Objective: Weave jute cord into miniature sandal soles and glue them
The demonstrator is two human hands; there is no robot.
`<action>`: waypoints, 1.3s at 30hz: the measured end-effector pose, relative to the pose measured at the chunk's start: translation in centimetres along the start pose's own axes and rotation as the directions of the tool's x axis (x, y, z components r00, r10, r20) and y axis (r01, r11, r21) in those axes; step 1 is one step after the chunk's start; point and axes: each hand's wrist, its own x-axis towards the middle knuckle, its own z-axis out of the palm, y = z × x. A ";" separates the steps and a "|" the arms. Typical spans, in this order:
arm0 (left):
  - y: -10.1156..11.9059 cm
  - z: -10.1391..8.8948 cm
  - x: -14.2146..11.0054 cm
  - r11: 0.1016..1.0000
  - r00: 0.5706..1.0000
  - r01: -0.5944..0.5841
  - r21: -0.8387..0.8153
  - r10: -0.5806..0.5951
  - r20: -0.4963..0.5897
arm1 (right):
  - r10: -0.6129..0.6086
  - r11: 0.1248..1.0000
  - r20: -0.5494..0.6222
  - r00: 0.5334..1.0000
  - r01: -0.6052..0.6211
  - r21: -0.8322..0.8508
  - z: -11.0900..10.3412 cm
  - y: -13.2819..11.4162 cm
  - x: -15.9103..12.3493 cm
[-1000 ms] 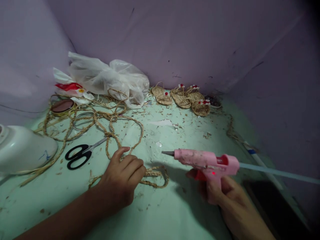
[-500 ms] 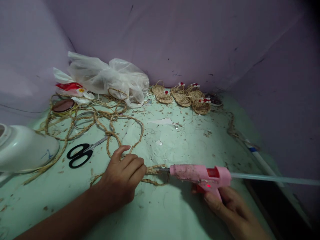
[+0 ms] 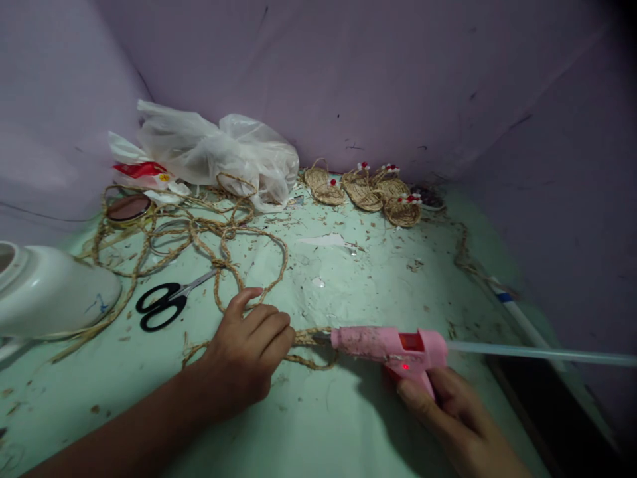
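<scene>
My left hand [image 3: 246, 355] rests curled on the pale green table, fingers pressed down on a braided straw rope [image 3: 311, 350] that loops out to the right of my knuckles. My right hand [image 3: 448, 415] grips the handle of a pink glue gun [image 3: 385, 345] whose red light is on. Its metal nozzle touches the rope loop just right of my left fingers. A clear glue stick [image 3: 542, 354] juts out of the gun's back toward the right edge.
Black scissors [image 3: 164, 305] lie left of my hand among tangled rope [image 3: 199, 232]. A white ceramic vessel [image 3: 50, 292] sits at far left, a plastic bag [image 3: 219, 156] and tape roll [image 3: 127, 208] behind. Small woven straw sandals [image 3: 368, 192] stand by the back wall. A white tube [image 3: 517, 315] lies at right.
The glue gun came down and leftward until its nozzle met the rope loop beside my left fingers. My left hand has stayed in place on the rope.
</scene>
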 end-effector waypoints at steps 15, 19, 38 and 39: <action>0.0 0.2 0.0 1.000 0.999 0.003 0.027 -0.002 -0.035 | -0.003 0.999 0.055 0.998 0.000 0.053 -0.4 -0.1 0.2; 0.0 0.0 0.3 0.999 0.999 -0.002 0.034 0.004 -0.051 | 0.007 1.000 0.010 1.000 -0.007 0.017 -0.6 0.3 -0.3; -0.4 -0.1 0.3 0.996 0.998 0.055 -0.072 -0.058 -0.037 | -0.003 0.998 0.061 0.998 0.000 0.058 -1.0 1.3 -0.1; -0.4 -0.1 0.3 0.993 0.997 0.074 -0.088 -0.076 -0.028 | -0.021 0.997 0.092 0.996 0.014 0.069 -1.0 1.3 0.1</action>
